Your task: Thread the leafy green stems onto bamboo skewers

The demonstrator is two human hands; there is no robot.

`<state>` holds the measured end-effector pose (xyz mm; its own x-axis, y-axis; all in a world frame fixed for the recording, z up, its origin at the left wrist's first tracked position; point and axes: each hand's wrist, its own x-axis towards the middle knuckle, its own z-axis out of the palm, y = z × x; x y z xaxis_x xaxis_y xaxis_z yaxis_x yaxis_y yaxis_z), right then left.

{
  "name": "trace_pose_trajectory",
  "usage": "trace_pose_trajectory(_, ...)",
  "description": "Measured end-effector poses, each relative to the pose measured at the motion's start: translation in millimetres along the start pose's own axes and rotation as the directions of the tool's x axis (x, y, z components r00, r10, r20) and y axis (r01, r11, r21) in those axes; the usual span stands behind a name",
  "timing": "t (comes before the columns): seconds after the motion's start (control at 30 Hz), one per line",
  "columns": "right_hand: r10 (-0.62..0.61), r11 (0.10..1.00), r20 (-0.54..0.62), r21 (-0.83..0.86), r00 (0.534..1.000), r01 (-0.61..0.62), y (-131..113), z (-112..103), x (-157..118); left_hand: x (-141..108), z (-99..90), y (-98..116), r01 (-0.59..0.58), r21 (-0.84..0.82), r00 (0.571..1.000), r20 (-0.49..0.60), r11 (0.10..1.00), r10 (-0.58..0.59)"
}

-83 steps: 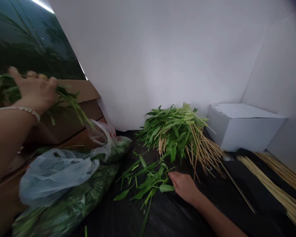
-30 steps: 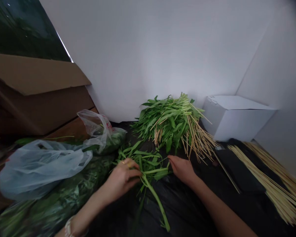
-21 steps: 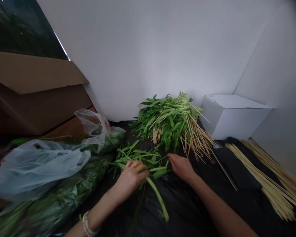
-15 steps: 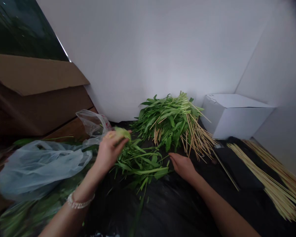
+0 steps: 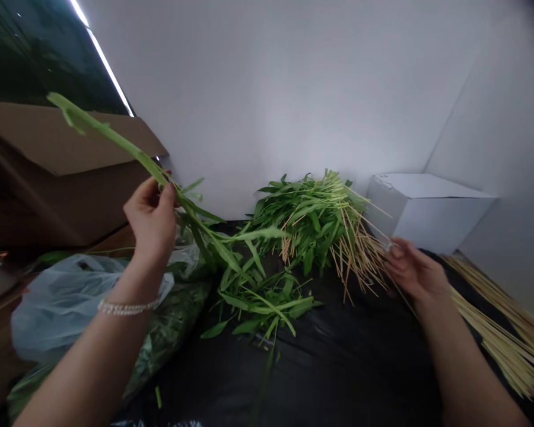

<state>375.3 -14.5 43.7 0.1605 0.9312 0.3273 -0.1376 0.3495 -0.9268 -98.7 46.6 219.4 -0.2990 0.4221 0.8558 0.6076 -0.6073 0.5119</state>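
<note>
I had the left hand (image 5: pixel 153 219) raised to the left of the leafy heap (image 5: pixel 311 216), its fingers curled and thumb pressed in, pinching a long green stem (image 5: pixel 129 145). The stem's thick bare end pointed up and away from the heap, and its leaves trailed back down toward it. To the heap's right I saw the right hand (image 5: pixel 412 270), fingers drawn nearly together; a thin stick (image 5: pixel 376 230) met their tips, though I could not tell whether they gripped it. Loose greens (image 5: pixel 269 302) lay just in front of the heap on black sheeting (image 5: pixel 338 367). A white box (image 5: pixel 445 216) stood beside the heap, on its right.
</note>
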Motion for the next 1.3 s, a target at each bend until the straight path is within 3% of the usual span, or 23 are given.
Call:
trace_pose_trajectory(0.1,-0.027,0.997,0.011,0.073,1.0,0.026,-8.0,-11.1,-10.8,3.8,5.3,2.5,-0.072,0.09,0.997,-0.017,0.993,0.074)
trace_pose_trajectory(0.23,0.023,0.987,-0.012,0.159,1.0,-0.02,-16.4,-29.0,-30.3,-35.5,7.1,7.5,-0.226,0.259,0.974,0.092,0.939,0.209)
trace_pose_trajectory(0.4,-0.056,0.945,-0.253,0.299,0.966,0.133,-17.6,-76.0,-41.5,-75.1,4.5,-29.2,-0.387,0.375,0.913,0.284,0.842,0.293)
trace_pose_trajectory(0.57,-0.02,0.893,-0.345,0.416,0.938,0.172,-12.9,-100.3,-29.6,-91.0,0.2,-68.9,-0.468,0.436,0.861,0.419,0.769,0.287)
trace_pose_trajectory(0.8,-0.024,0.869,-0.42,0.44,0.907,0.227,-14.1,-113.6,-13.4,-103.4,-6.7,-85.7,-0.549,0.451,0.8,0.529,0.704,0.284)
trace_pose_trajectory(1.03,-0.016,0.934,-0.348,0.33,0.938,0.138,-25.1,-144.0,-15.9,-113.7,-8.6,-100.8,-0.555,0.449,0.791,0.547,0.7,0.276)
trace_pose_trajectory(1.17,-0.063,0.942,-0.22,0.31,0.974,0.131,-39.6,-122.4,-16.7,-82.7,7.2,-78.3,-0.557,0.449,0.813,0.466,0.699,0.349)
trace_pose_trajectory(1.3,-0.061,0.937,0.056,0.346,0.997,0.038,-47.5,-50.0,-4.6,-28.6,33.9,-17.5,-0.57,0.479,0.819,0.269,0.668,0.507)
